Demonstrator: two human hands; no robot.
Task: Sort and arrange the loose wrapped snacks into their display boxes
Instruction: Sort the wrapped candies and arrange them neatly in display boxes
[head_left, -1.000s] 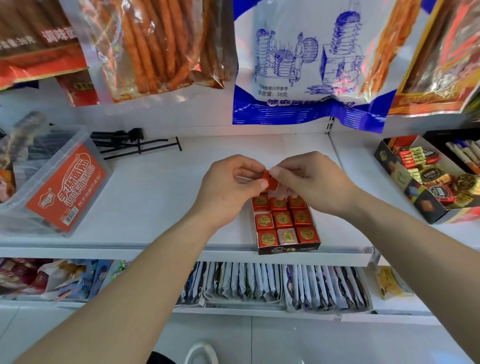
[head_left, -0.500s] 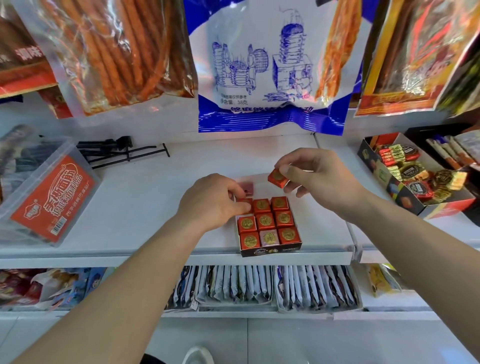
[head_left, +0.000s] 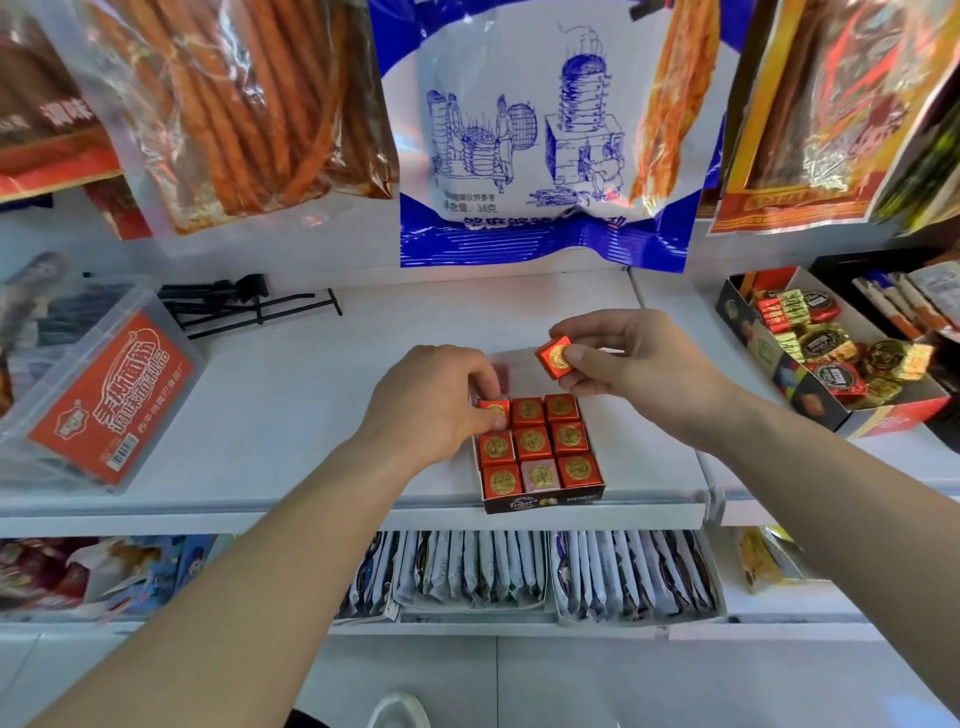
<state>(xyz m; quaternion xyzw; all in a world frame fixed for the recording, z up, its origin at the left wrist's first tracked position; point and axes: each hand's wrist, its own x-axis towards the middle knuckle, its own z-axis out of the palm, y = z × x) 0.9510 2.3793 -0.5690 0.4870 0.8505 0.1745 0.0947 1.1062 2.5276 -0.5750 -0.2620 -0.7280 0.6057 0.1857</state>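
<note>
A small dark display box (head_left: 543, 503) sits at the front edge of the white shelf, filled with several red-wrapped cube snacks with gold seals and one pink cube (head_left: 540, 475) in its front row. My left hand (head_left: 434, 405) pinches the red cube (head_left: 493, 409) at the box's back left corner. My right hand (head_left: 631, 364) holds another red cube (head_left: 556, 356) above and behind the box, seal facing me. A pinkish wrapped piece (head_left: 502, 375) lies just behind the box, partly hidden by my left fingers.
A larger open box (head_left: 795, 387) of mixed wrapped candies stands at the right. A clear tub with an orange label (head_left: 104, 395) is at the left, black hooks (head_left: 249, 306) behind it. Snack bags hang overhead; sachet trays (head_left: 519, 571) fill the lower shelf.
My hands have separated: the left went down to the box's back left corner cube, while the right kept the red cube and turned its gold seal toward me.
</note>
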